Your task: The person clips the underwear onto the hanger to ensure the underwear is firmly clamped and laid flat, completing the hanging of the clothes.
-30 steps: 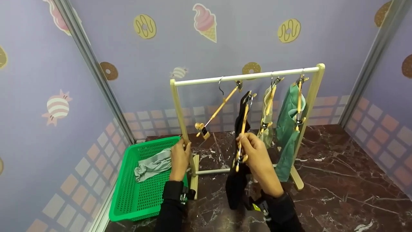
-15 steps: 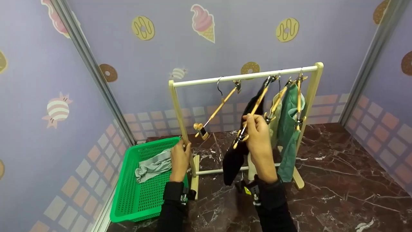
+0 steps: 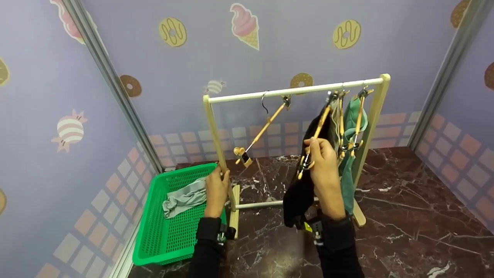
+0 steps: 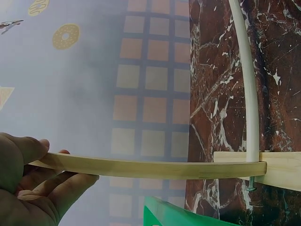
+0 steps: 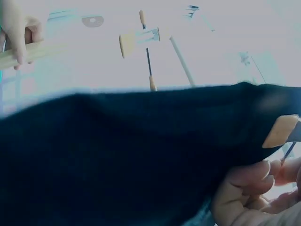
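Observation:
My left hand [image 3: 217, 189] grips the left post [image 4: 141, 168] of a small wooden clothes rack [image 3: 247, 95]; thumb and fingers lie on either side of it in the left wrist view. My right hand [image 3: 325, 166] pinches the bar of a wooden clip hanger [image 3: 319, 125]. A black garment [image 3: 299, 200] hangs from its clips and fills much of the right wrist view [image 5: 117, 155]. That hanger's top is close under the rail; whether its hook sits over the rail cannot be made out. Right beside it hang a cream garment [image 3: 335, 116] and green trousers [image 3: 353, 116] on clip hangers.
A bare clip hanger [image 3: 267, 129] hangs from the rail's left part. Left of the rack, a green plastic basket [image 3: 144, 231] holds a crumpled grey-green garment [image 3: 185, 199]. Patterned walls enclose the dark marble surface [image 3: 417, 216].
My right hand has carried the hanger with the black garment up and to the right, against the cream garment, whose hanger has shifted right towards the green trousers. My left hand stays on the post.

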`<move>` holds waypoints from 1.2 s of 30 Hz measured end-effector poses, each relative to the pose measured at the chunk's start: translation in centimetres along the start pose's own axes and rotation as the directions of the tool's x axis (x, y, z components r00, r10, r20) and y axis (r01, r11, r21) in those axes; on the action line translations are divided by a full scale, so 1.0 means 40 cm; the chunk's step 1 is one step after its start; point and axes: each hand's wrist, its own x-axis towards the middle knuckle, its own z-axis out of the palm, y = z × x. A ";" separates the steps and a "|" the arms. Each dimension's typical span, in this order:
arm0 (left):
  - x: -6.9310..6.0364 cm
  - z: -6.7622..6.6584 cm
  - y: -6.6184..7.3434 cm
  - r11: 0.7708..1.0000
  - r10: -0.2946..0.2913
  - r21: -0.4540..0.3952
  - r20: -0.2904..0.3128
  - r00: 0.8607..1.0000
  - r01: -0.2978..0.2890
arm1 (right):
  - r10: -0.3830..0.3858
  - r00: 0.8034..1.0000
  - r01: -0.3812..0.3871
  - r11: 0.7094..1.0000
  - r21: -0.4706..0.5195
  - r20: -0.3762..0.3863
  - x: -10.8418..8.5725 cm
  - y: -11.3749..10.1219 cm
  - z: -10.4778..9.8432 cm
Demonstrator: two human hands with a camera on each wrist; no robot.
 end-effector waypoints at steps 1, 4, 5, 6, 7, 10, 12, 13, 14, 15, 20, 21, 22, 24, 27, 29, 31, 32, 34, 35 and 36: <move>0.000 0.001 0.000 1.000 -0.001 0.000 -0.002 1.000 0.001 | 0.002 1.000 -0.001 1.000 -0.022 0.020 0.009 -0.002 -0.003; -0.003 0.000 0.002 1.000 -0.005 0.006 -0.009 1.000 0.005 | 0.013 0.997 -0.008 0.998 -0.067 0.074 0.036 -0.013 -0.013; -0.003 0.000 0.003 1.000 -0.003 0.004 -0.010 1.000 0.003 | 0.013 0.996 -0.007 0.997 -0.078 0.085 0.046 -0.016 -0.016; -0.004 0.000 0.004 1.000 0.001 0.003 -0.008 1.000 0.000 | 0.014 0.996 -0.007 0.997 -0.082 0.090 0.055 -0.017 -0.020; -0.004 0.000 0.004 1.000 0.007 0.001 -0.004 1.000 -0.007 | 0.016 0.995 -0.008 0.997 -0.081 0.094 0.065 -0.018 -0.023; -0.001 0.002 0.008 1.000 0.030 -0.007 0.012 0.999 -0.030 | 0.029 0.995 -0.021 0.995 -0.093 0.091 0.089 -0.015 -0.035; -0.001 0.003 0.008 0.999 0.040 -0.005 0.019 0.999 -0.040 | 0.046 0.994 -0.036 0.994 -0.100 0.099 0.101 -0.010 -0.042; 0.000 0.003 0.009 0.999 0.040 -0.006 0.020 0.999 -0.040 | 0.050 0.994 -0.040 0.993 -0.108 0.099 0.106 -0.006 -0.044; -0.001 0.002 0.009 0.999 0.037 -0.008 0.018 0.999 -0.037 | 0.055 0.993 -0.044 0.992 -0.116 0.102 0.110 -0.001 -0.046; -0.002 0.001 0.009 0.999 0.032 -0.009 0.015 0.999 -0.032 | 0.060 0.993 -0.046 0.991 -0.127 0.106 0.112 0.004 -0.046; -0.012 -0.004 0.000 1.000 -0.007 -0.006 -0.005 1.000 0.007 | 0.082 0.989 -0.061 0.984 -0.170 0.121 0.122 0.038 -0.047; -0.014 -0.004 -0.001 1.000 -0.013 -0.002 -0.004 1.000 0.013 | 0.086 0.989 -0.065 0.983 -0.173 0.119 0.123 0.043 -0.049; -0.016 -0.004 -0.002 1.000 -0.017 -0.001 -0.004 1.000 0.017 | 0.088 0.989 -0.069 0.984 -0.164 0.117 0.125 0.046 -0.051; -0.017 -0.005 -0.002 1.000 -0.026 -0.008 -0.003 1.000 0.026 | 0.090 0.989 -0.072 0.987 -0.147 0.119 0.128 0.051 -0.057; -0.013 -0.004 0.000 0.999 -0.029 -0.023 -0.004 1.000 0.028 | 0.088 0.988 -0.071 0.989 -0.133 0.125 0.139 0.052 -0.070; -0.008 -0.003 0.002 0.999 -0.024 -0.024 -0.008 1.000 0.023 | 0.087 0.988 -0.070 0.989 -0.131 0.131 0.147 0.054 -0.079; -0.005 -0.001 0.004 1.000 -0.018 -0.015 -0.014 1.000 0.017 | 0.085 0.988 -0.069 0.990 -0.121 0.131 0.152 0.056 -0.088; -0.004 0.000 0.004 1.000 -0.017 -0.014 -0.015 1.000 0.017 | 0.086 0.987 -0.072 0.991 -0.111 0.134 0.153 0.058 -0.092; -0.002 0.001 0.006 1.000 -0.011 -0.013 -0.016 1.000 0.010 | 0.082 0.988 -0.073 0.995 -0.068 0.132 0.153 0.063 -0.100; -0.002 0.002 0.006 1.000 -0.002 -0.013 -0.019 1.000 0.002 | 0.082 0.988 -0.077 0.996 -0.039 0.133 0.152 0.067 -0.103; -0.001 0.003 0.005 1.000 0.000 -0.018 -0.017 1.000 0.000 | 0.079 0.988 -0.078 0.997 -0.012 0.133 0.150 0.072 -0.106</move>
